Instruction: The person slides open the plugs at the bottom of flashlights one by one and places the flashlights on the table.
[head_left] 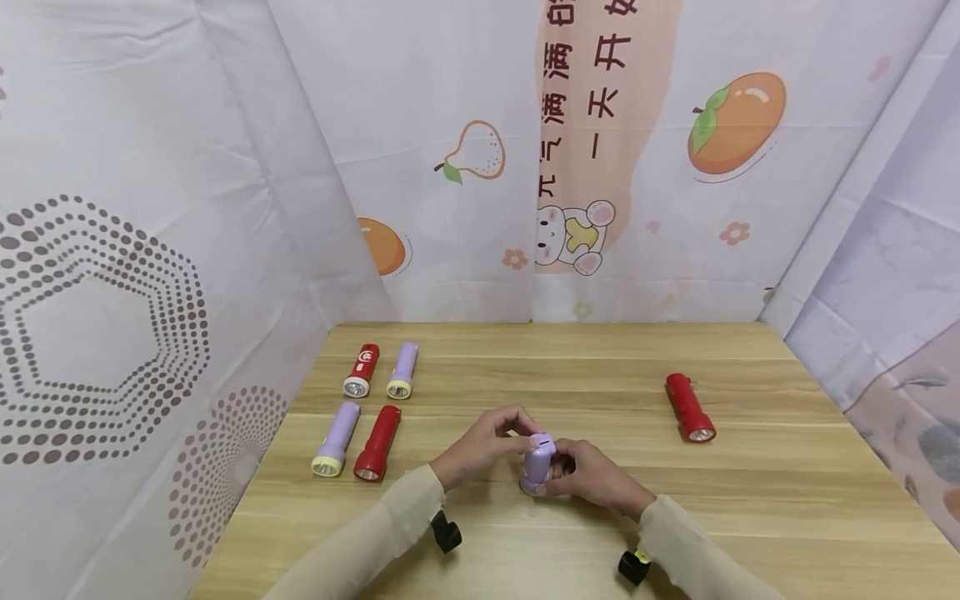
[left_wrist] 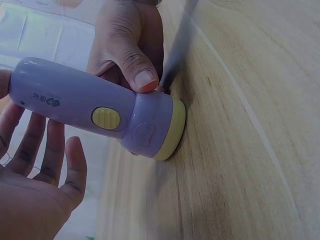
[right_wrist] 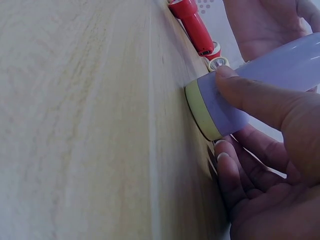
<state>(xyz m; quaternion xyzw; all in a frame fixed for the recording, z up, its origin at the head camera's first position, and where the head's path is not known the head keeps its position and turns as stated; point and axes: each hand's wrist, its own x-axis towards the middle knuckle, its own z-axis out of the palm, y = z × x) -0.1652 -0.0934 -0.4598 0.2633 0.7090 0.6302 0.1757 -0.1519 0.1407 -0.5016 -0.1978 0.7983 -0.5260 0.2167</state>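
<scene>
A light purple flashlight (head_left: 536,468) with a pale yellow head ring (left_wrist: 173,131) stands lens-down on the wooden table, between the two hands. My left hand (head_left: 486,448) pinches its upper end with thumb and index finger; the other fingers (left_wrist: 56,145) extend loosely beside the body. My right hand (head_left: 596,477) holds the lower part, the thumb (right_wrist: 250,95) pressing on the purple head and the fingers curled at the other side. A yellow ridged switch (left_wrist: 105,118) shows on the body. The lens is hidden against the table.
Left on the table lie a red flashlight with a white head (head_left: 362,369), two purple flashlights (head_left: 403,367) (head_left: 339,437) and a plain red flashlight (head_left: 378,442). Another red flashlight (head_left: 688,407) lies at the right. Printed cloth (head_left: 450,292) hangs behind the table.
</scene>
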